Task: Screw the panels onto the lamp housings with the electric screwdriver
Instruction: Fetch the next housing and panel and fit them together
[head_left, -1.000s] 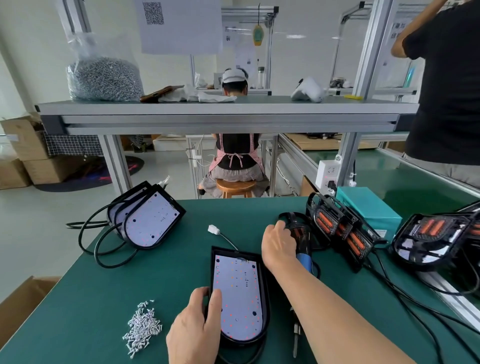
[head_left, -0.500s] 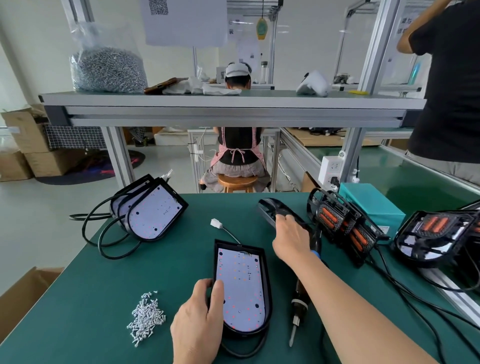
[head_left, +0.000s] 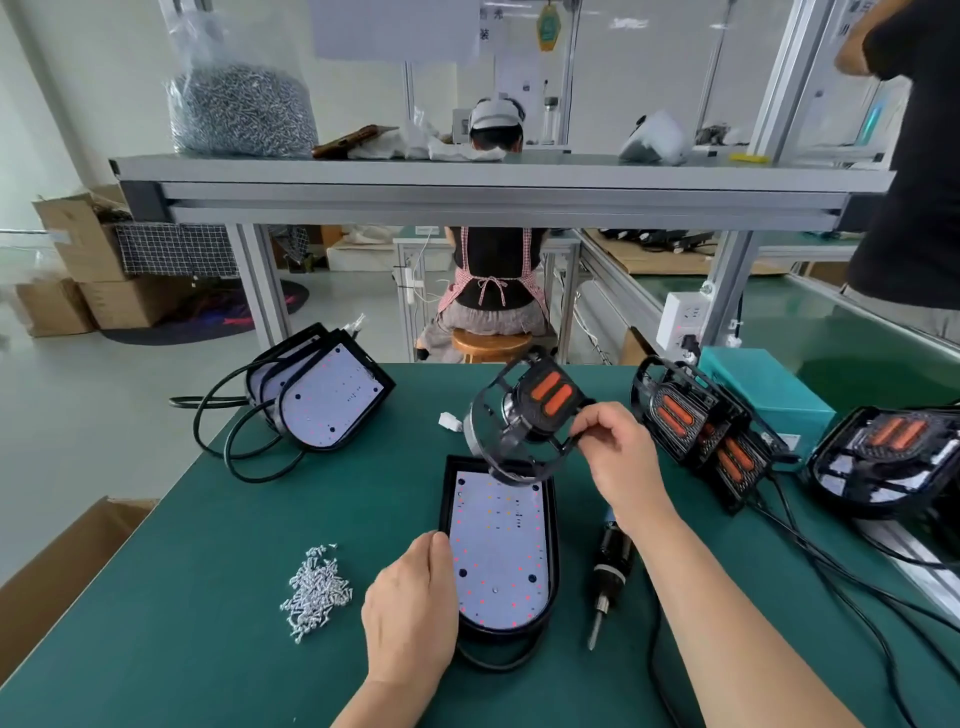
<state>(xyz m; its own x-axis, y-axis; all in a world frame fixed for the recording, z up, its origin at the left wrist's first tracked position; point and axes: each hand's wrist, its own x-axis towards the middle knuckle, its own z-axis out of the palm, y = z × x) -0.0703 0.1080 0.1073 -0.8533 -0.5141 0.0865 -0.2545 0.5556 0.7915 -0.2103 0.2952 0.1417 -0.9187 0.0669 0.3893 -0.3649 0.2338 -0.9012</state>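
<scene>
Black panel (head_left: 530, 421), orange inserts up, hangs tilted over the 12 o'clock end of the lamp housing (head_left: 501, 545). My right hand (head_left: 618, 457) pinches its rim by the fingertips. My left hand (head_left: 410, 608) grips the housing's 9 o'clock edge, thumb on top. I see two risks: the thin pinch slips and the panel seats crooked, or the white plug (head_left: 449, 421) gets trapped under it. The electric screwdriver (head_left: 610, 566) lies idle at 3 o'clock.
</scene>
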